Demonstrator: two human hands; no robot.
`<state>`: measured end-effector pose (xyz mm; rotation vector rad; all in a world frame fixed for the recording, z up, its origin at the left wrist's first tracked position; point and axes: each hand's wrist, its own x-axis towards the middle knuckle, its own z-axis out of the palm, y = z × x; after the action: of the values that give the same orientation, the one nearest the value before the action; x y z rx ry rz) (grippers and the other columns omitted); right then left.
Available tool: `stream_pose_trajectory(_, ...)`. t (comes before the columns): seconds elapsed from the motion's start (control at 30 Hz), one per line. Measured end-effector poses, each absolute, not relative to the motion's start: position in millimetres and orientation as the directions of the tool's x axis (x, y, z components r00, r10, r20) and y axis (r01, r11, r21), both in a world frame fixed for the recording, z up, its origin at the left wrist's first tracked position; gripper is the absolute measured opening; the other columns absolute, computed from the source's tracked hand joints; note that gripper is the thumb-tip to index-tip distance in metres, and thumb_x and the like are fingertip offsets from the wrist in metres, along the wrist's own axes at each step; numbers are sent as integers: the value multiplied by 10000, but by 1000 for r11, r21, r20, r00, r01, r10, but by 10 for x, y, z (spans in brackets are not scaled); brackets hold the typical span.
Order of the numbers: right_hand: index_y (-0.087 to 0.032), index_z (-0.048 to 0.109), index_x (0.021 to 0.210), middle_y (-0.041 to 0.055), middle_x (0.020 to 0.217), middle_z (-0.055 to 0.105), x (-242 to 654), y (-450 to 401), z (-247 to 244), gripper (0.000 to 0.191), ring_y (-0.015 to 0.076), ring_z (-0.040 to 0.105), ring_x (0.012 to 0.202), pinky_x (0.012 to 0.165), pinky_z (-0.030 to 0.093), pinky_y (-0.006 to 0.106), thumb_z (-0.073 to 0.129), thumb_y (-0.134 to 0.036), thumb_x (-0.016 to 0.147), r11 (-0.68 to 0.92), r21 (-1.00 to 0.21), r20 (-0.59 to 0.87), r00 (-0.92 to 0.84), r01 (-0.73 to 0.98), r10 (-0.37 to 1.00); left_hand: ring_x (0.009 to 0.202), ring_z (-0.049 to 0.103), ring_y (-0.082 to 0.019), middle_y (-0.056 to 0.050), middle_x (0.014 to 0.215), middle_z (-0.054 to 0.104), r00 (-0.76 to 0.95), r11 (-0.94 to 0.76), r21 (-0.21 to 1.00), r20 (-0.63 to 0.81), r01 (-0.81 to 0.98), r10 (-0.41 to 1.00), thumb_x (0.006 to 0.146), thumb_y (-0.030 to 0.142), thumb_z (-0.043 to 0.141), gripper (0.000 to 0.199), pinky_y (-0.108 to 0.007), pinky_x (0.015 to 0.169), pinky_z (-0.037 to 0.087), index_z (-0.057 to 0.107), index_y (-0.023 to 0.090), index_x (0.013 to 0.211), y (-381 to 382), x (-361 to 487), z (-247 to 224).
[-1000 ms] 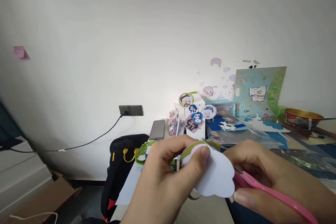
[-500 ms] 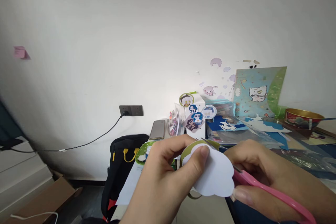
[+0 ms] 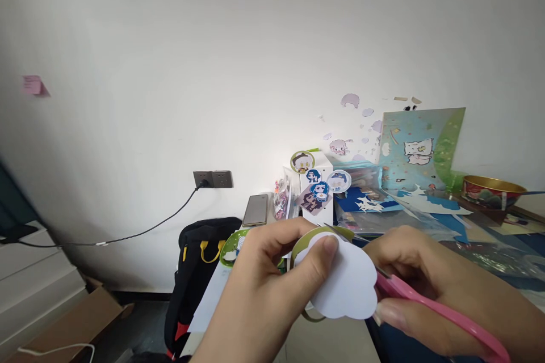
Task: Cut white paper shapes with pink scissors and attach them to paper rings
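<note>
My left hand pinches a white scallop-edged paper cutout between thumb and fingers, its plain side facing me. An olive-green paper strip curls around the cutout's upper left edge, and a loop of it hangs below. In my right hand is a pair of pink-handled scissors, its fingers closed around the handles. The blades reach behind the cutout, and their tips show above its top edge at the green strip. Most of the blade length is hidden by the paper.
Behind my hands stands a white box with round character stickers. A phone lies to its left, above a black backpack. Blue and white paper scraps, a red-gold bowl and an illustrated folder are at the right.
The cutout and my left hand have shifted very slightly left. The scissors keep nearly the same place, with their tips still by the green strip.
</note>
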<state>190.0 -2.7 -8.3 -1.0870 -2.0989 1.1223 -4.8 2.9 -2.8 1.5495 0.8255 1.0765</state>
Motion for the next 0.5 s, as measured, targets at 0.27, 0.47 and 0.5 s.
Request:
stream_pose_trajectory(0.27, -167, 623, 683, -13, 558, 482, 1899, -21, -99, 140, 133, 465, 590, 536, 388, 226, 629, -303, 715, 350, -854, 98, -542, 384, 835, 482, 422, -75, 14, 529, 515, 368, -188, 979, 205, -82, 907, 796, 384, 638, 319, -150, 424, 339, 624, 139, 593, 10, -21, -15)
stream_pose_trajectory(0.47, -172, 626, 687, 4, 542, 512, 1905, -28, -121, 139, 155, 502, 612, 545, 410, 238, 600, -305, 719, 362, -848, 111, -539, 387, 835, 493, 433, -77, 7, 540, 543, 353, -219, 974, 226, -60, 908, 801, 379, 634, 305, -153, 435, 335, 642, 140, 612, 35, -18, -2)
stream_pose_trajectory(0.5, -170, 631, 696, 7, 548, 521, 1909, -28, -132, 145, 151, 497, 601, 538, 407, 237, 596, -310, 717, 360, -849, 111, -536, 386, 837, 494, 435, -77, 6, 541, 546, 350, -222, 973, 228, -57, 909, 804, 384, 630, 312, -154, 436, 336, 643, 139, 611, 37, -20, -6)
